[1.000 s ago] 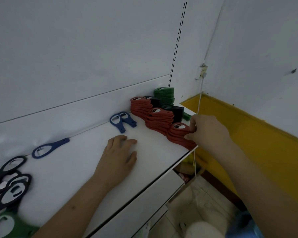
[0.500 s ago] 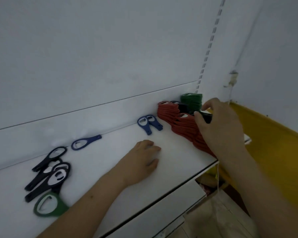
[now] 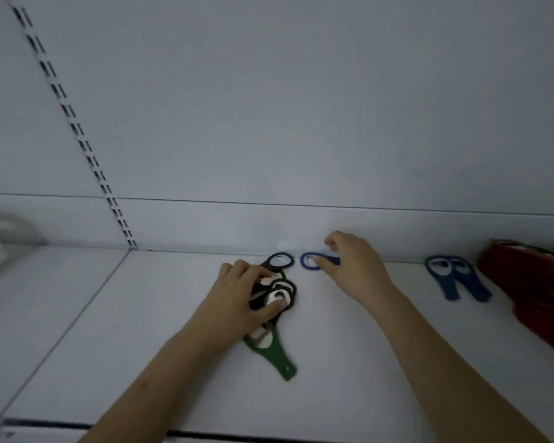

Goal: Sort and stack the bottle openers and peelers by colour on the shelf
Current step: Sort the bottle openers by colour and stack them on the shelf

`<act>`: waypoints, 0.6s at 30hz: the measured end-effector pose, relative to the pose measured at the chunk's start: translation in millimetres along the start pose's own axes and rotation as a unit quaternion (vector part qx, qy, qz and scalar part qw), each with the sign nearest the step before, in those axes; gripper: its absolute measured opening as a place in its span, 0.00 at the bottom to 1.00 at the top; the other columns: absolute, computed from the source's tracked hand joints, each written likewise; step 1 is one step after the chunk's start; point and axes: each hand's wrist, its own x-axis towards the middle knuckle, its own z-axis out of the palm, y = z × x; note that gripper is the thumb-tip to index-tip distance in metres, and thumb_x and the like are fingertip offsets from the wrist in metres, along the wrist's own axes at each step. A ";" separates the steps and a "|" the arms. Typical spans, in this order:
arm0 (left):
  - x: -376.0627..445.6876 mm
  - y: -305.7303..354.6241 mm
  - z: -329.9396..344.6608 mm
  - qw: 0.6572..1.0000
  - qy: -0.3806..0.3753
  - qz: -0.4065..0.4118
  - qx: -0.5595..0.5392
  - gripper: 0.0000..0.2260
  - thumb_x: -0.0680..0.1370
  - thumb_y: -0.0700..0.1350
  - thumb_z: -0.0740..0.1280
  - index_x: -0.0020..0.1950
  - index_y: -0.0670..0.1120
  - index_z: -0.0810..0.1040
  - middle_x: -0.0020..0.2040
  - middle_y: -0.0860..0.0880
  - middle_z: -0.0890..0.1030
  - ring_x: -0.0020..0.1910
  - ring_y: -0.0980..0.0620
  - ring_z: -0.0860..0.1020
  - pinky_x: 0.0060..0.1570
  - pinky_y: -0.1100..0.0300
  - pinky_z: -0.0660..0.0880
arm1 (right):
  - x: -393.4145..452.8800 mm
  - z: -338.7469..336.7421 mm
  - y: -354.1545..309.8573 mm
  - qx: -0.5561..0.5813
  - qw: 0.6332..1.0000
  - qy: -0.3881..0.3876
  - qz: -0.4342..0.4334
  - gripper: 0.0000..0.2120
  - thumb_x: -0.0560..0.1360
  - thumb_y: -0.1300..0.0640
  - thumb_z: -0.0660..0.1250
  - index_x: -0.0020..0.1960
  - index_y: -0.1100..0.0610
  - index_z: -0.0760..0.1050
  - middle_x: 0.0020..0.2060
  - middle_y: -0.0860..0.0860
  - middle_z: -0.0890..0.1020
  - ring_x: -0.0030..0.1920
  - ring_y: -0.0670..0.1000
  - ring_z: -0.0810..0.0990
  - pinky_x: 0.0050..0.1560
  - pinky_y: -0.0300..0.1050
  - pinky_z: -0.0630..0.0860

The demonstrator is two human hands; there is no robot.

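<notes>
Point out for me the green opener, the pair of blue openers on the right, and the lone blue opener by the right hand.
green opener [image 3: 284, 366]: head view, on its handle.
pair of blue openers [image 3: 449, 287]: head view, on the left one's handle.
lone blue opener [image 3: 305, 262]: head view, on the ring's left rim.

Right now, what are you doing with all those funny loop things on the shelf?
A person is sorting bottle openers by colour on a white shelf. The left hand grips a bunch of black openers, with one green opener lying just under it. The right hand reaches for a single blue opener by the back wall. Two more blue openers lie together to the right, beside the red stacks.
</notes>
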 end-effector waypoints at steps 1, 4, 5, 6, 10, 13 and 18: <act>0.9 -0.5 2.0 1.000 -0.009 -0.006 -0.010 0.23 0.72 0.66 0.67 0.64 0.59 0.74 0.54 0.59 0.70 0.56 0.57 0.65 0.59 0.65 0.65 | 3.3 6.4 -2.5 -0.016 1.000 0.000 0.008 0.17 0.75 0.46 0.70 0.58 0.56 0.76 0.54 0.53 0.78 0.55 0.54 0.76 0.55 0.51 0.74; 3.4 -1.2 8.0 0.999 0.015 -0.011 -0.035 0.22 0.70 0.66 0.67 0.61 0.59 0.76 0.53 0.60 0.70 0.56 0.58 0.66 0.58 0.67 0.66 | 3.1 22.9 -4.3 -0.082 0.996 0.015 0.006 0.19 0.73 0.42 0.69 0.54 0.55 0.76 0.53 0.53 0.76 0.54 0.56 0.74 0.53 0.50 0.72; 4.1 -1.9 8.1 0.998 0.024 -0.014 -0.048 0.20 0.71 0.64 0.69 0.60 0.59 0.77 0.52 0.61 0.71 0.55 0.59 0.67 0.58 0.67 0.66 | 3.0 26.3 -2.6 -0.092 0.996 0.013 0.006 0.19 0.73 0.41 0.70 0.54 0.55 0.76 0.53 0.53 0.76 0.55 0.56 0.73 0.53 0.50 0.72; 4.6 -3.3 7.5 0.997 0.029 -0.017 -0.062 0.18 0.72 0.61 0.71 0.59 0.58 0.78 0.52 0.61 0.72 0.55 0.60 0.68 0.57 0.68 0.66 | 3.6 28.0 -0.5 -0.087 0.996 0.008 0.013 0.20 0.72 0.40 0.70 0.54 0.54 0.76 0.53 0.52 0.76 0.55 0.55 0.73 0.53 0.49 0.71; 2.7 -4.2 3.3 0.993 0.031 -0.030 -0.114 0.14 0.72 0.55 0.74 0.56 0.58 0.78 0.50 0.62 0.76 0.53 0.62 0.71 0.53 0.69 0.68 | 6.4 28.5 5.4 -0.045 0.998 -0.001 0.052 0.23 0.68 0.36 0.73 0.50 0.53 0.75 0.49 0.50 0.78 0.52 0.53 0.75 0.52 0.48 0.73; 2.7 -3.2 4.3 0.991 0.031 -0.045 -0.120 0.14 0.73 0.55 0.74 0.55 0.59 0.76 0.49 0.63 0.77 0.53 0.62 0.73 0.53 0.68 0.70 | 1.7 24.5 2.2 -0.009 0.998 0.002 0.068 0.23 0.66 0.38 0.75 0.47 0.55 0.75 0.45 0.51 0.78 0.48 0.53 0.76 0.47 0.47 0.73; 5.1 2.9 13.2 0.999 0.038 -0.004 -0.015 0.15 0.76 0.57 0.69 0.61 0.55 0.74 0.53 0.60 0.77 0.54 0.57 0.73 0.54 0.63 0.69 | -6.8 17.8 -4.1 -0.005 0.997 -0.006 0.076 0.24 0.69 0.42 0.75 0.52 0.60 0.74 0.47 0.54 0.77 0.48 0.54 0.77 0.47 0.47 0.74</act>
